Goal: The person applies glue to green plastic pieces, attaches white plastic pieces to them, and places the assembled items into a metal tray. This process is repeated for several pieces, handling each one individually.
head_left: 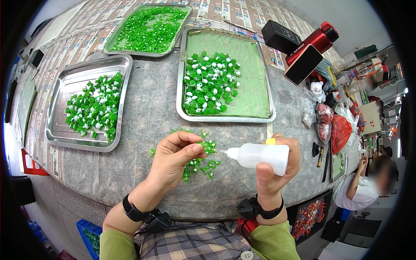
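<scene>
My right hand (pixel 274 184) is wrapped round a white squeeze bottle (pixel 260 157), tilted nearly flat. The bottle's thin nozzle points left, close to my left fingertips. My left hand (pixel 170 161) is closed in a pinch, thumb against forefinger. A small green bit shows at its fingertips, but whether it is held or lies behind them is hard to tell. Beneath and just beyond that hand, several small branching green plastic pieces (pixel 211 167) lie loose on the grey-covered table (pixel 234 190). A bit of yellow shows behind the bottle by my right fingers.
A metal tray (pixel 54 117) at left holds green-and-white pieces. Ahead, a green-lined tray (pixel 255 86) holds round green-and-white beads; a farther tray (pixel 184 17) holds small green parts. At right are a phone (pixel 303 64), a red flask (pixel 314 42), a black box (pixel 281 35) and a seated person (pixel 355 193).
</scene>
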Demonstrator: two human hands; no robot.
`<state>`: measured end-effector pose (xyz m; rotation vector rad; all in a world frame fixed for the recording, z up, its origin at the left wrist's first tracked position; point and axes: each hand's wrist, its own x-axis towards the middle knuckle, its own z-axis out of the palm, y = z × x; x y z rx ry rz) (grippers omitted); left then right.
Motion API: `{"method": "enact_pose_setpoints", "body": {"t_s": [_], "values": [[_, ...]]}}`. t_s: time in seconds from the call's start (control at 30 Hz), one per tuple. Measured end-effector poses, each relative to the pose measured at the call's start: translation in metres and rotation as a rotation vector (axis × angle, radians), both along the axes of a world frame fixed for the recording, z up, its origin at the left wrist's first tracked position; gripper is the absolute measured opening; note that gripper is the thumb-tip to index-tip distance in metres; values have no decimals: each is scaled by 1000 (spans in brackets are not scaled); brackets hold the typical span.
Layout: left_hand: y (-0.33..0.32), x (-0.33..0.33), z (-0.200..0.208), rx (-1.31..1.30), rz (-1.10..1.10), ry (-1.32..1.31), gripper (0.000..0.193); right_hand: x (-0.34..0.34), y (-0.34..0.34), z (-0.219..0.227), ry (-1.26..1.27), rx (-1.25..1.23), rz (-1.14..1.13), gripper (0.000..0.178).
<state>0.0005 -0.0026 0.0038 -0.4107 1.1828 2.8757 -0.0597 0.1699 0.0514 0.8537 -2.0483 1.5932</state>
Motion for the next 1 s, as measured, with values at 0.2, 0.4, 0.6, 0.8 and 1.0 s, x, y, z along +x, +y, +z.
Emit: {"method": "enact_pose_setpoints", "body": {"t_s": [0.2,0.4,0.6,0.8,1.0], "values": [[-1,0,0,-3,6,-11,13,0,7,5,-158,-284,-173,49],[-1,1,-1,30,53,-29,12,-46,63,-4,-453,-227,-202,28],[1,-3,0,34,44,-31,12,-64,123,-58,-595,-162,-279,33],[1,-4,-1,24,41,-36,12,-57,107,-28,-121,157,-642,34],[-2,-2,-3,18,47,-35,12,-69,15,3,153,670,-57,12]]}}
